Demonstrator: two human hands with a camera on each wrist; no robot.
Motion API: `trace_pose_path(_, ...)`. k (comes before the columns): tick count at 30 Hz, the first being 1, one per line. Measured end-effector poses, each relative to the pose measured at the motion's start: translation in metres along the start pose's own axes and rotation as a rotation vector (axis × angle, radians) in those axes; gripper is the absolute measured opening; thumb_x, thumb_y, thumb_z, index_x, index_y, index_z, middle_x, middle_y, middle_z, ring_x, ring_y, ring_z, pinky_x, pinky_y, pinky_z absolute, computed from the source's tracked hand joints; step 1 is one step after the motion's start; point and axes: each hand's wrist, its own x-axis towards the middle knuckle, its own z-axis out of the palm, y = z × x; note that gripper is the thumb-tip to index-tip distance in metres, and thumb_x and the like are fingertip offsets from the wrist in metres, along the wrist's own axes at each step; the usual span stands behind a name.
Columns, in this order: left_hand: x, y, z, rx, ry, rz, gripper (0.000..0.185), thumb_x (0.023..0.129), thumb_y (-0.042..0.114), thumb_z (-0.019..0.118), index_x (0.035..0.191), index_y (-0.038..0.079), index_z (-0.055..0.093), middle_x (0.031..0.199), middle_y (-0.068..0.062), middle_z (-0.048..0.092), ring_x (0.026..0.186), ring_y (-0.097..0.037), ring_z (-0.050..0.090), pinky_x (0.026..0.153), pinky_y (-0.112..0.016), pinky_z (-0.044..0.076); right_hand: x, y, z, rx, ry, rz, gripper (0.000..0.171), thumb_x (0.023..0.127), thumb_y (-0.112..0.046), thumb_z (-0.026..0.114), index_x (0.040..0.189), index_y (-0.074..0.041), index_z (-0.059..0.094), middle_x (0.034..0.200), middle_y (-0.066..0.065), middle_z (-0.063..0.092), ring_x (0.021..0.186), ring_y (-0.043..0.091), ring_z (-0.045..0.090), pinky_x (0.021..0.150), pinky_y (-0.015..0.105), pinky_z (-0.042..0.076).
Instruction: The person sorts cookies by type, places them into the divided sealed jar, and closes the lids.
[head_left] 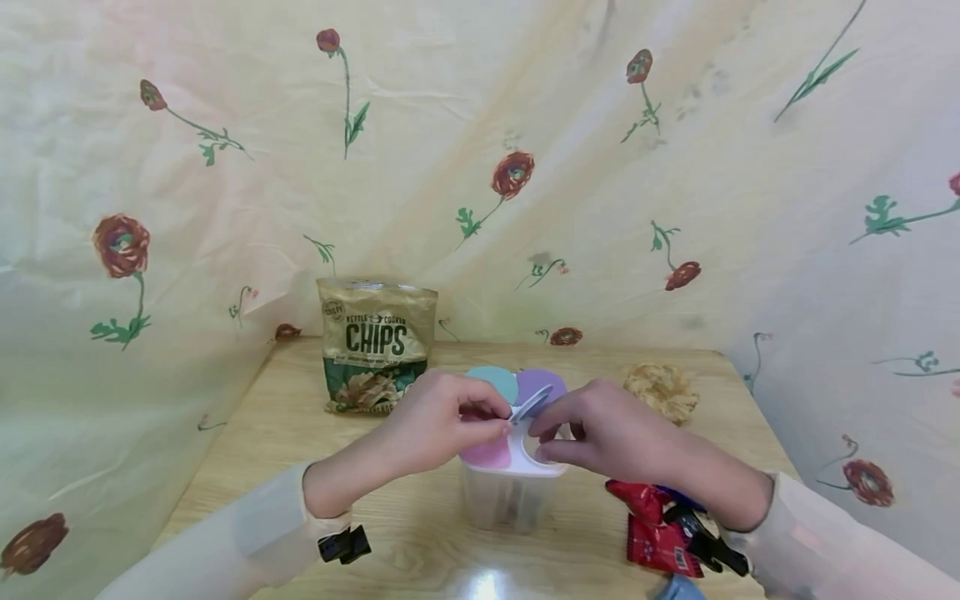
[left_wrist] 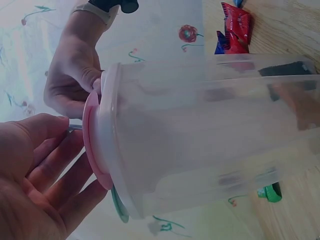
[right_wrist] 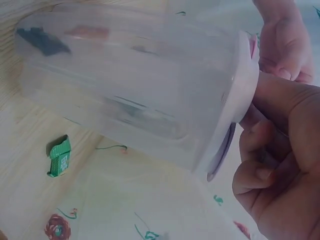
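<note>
A tall translucent plastic storage container (left_wrist: 170,135) stands upright on the table, under a white lid (head_left: 517,464) with coloured flaps. Its pink flap (head_left: 486,455), teal flap (head_left: 492,381) and purple flap (head_left: 542,383) lie down. The grey-blue flap (head_left: 534,403) is tilted up beside a round opening, its edge pinched by my left hand (head_left: 457,412). My right hand (head_left: 600,429) is at that opening, fingers curled and thumb at the rim; I cannot tell whether it holds anything. Dark and brownish items (right_wrist: 42,41) show through the container's bottom.
A gold and green chips bag (head_left: 377,346) stands at the back left. At the right lies a ruffled tan heap (head_left: 662,392). Red packets (head_left: 656,533) lie under my right forearm, near a blue item (head_left: 680,588). A small green box (right_wrist: 59,156) is on the table beyond the container.
</note>
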Motion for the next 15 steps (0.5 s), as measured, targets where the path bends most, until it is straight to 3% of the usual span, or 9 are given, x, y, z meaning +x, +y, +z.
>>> trace_pose_path(3,0.001,0.000,0.001,-0.001,-0.002,0.001,0.006,0.088,0.016,0.082,0.094,0.016,0.080,0.087,0.007,0.077,0.078,0.003,0.067,0.072,-0.020,0.057,-0.005,0.003,-0.004,0.075,0.012,0.014,0.009,0.093,-0.020,0.078,0.101,-0.024,0.080,0.094,-0.013,0.075,0.056,-0.004,0.051,0.056,0.020,0.050)
trace_pose_path(8,0.002,-0.001,0.002,0.008,0.005,0.009,0.006,0.088,0.017,0.082,0.094,0.015,0.081,0.087,0.007,0.077,0.078,0.003,0.067,0.072,-0.020,0.057,-0.021,0.011,-0.017,0.111,0.063,0.055,0.010,0.093,-0.023,0.078,0.103,-0.025,0.079,0.096,-0.013,0.076,0.062,0.000,0.056,0.055,0.023,0.051)
trace_pose_path(15,0.002,0.000,0.001,0.009,0.008,-0.002,0.006,0.088,0.017,0.082,0.093,0.015,0.081,0.088,0.007,0.077,0.079,0.002,0.067,0.074,-0.020,0.058,-0.062,0.032,-0.025,0.135,0.091,0.178,0.014,0.093,-0.026,0.078,0.107,-0.025,0.077,0.091,-0.014,0.074,0.068,0.002,0.063,0.058,0.025,0.054)
